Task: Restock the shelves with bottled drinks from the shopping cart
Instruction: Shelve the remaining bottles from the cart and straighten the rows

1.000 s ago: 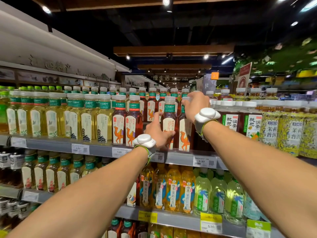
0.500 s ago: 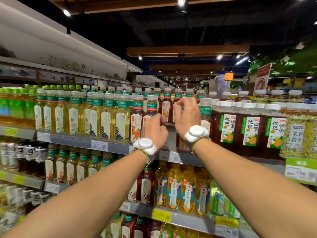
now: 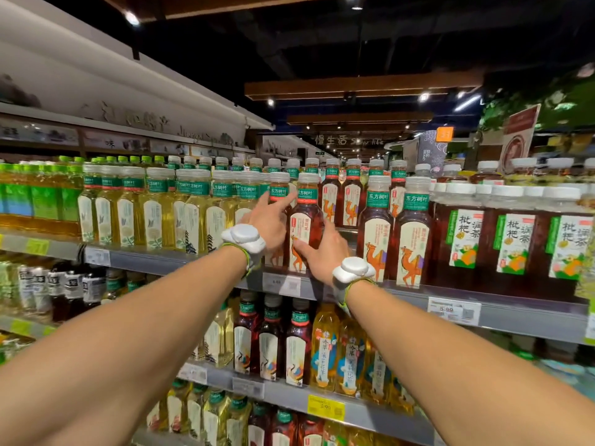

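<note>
Our right hand (image 3: 323, 254) grasps one dark camel-label bottle (image 3: 306, 217) on the shelf (image 3: 193, 263), our left hand (image 3: 270, 222) lies straight-fingered against its left side, and two matching bottles (image 3: 376, 235) stand just right of it.

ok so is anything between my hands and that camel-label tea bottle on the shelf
Nothing visible. The right hand grips the camel-label tea bottle low on its label, and the left hand reaches its upper left side with straight fingers.
</note>
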Demonstrator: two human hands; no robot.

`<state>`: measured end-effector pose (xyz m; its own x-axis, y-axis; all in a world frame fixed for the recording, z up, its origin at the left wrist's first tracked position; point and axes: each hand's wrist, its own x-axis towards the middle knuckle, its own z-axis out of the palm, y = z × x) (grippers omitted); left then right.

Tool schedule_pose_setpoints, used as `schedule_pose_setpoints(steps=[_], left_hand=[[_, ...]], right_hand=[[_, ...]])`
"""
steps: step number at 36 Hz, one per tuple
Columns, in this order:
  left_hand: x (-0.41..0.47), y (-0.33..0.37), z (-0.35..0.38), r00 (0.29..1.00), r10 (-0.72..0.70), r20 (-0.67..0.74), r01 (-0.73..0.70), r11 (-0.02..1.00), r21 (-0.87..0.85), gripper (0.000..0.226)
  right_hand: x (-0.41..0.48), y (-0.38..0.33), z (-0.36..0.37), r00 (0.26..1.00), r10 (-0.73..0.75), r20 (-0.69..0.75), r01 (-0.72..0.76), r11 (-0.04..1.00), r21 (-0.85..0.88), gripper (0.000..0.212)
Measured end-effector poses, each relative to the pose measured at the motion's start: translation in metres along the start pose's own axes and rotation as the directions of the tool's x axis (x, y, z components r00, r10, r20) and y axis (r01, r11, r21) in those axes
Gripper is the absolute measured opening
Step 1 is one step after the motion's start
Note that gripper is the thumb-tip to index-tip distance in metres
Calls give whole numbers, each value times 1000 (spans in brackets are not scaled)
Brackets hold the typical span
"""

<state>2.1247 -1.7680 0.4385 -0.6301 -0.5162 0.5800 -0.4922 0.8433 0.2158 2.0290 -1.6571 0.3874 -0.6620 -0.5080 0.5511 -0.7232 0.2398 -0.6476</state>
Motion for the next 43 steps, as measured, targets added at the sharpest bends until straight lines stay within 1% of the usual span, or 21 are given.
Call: schedule_pose_setpoints(steps=[1,3,5,7,10,15,20,26,29,33,35,37,39,41,43], left_hand=[[3,-2,0,1000,13,26,-14,1000,15,62],[7,-9,3,998,53,29,-54,997,52,54],[9,-15,4,996,82,23,-84,994,67,50],[11,-18,0,995,99,18,-100,994,36,44],[11,-19,-8,993,117,22,-117,993,-13,40],[10,-21,-8,993,112,31,-112,994,-3,48],[8,-26,-7,993,117,22,-117,993,-4,56],[8,-27,-7,987,128,102,-132,991,35,65],[6,-18,-9,984,107,145,-118,991,68,67],[1,-10,-14,980,61,187,-73,995,61,75],[-6,-8,-14,987,46,156,-49,999,14,77],[-12,-9,-10,998,18,53,-15,998,-60,75],[-20,-9,-5,998,-8,-68,-1,992,-125,68],[-26,-10,-3,988,-34,-152,5,982,-189,57],[-38,-7,1,978,-61,-201,18,978,-209,36]], right_hand=[[1,2,1,1000,8,23,-9,1000,19,82],[2,5,1,999,1,48,-3,999,40,78],[3,5,-1,998,-21,60,18,999,50,70],[4,4,-2,998,-31,48,27,997,69,62],[5,4,0,999,-15,38,13,997,71,63],[5,4,-2,998,32,59,-39,991,127,73],[3,2,-1,998,36,53,-44,987,152,72],[-2,1,-2,997,35,62,-45,986,163,74],[-6,0,-5,997,32,63,-43,984,174,76],[-5,4,-1,995,33,90,-44,990,131,65],[-7,6,-3,994,16,105,-23,998,66,60],[-6,6,-4,993,11,119,-13,1000,18,53],[-9,5,-5,993,23,120,-26,999,21,53],[-9,2,-3,998,21,53,-23,999,49,59],[-18,0,-4,999,19,-31,-15,995,97,67]])
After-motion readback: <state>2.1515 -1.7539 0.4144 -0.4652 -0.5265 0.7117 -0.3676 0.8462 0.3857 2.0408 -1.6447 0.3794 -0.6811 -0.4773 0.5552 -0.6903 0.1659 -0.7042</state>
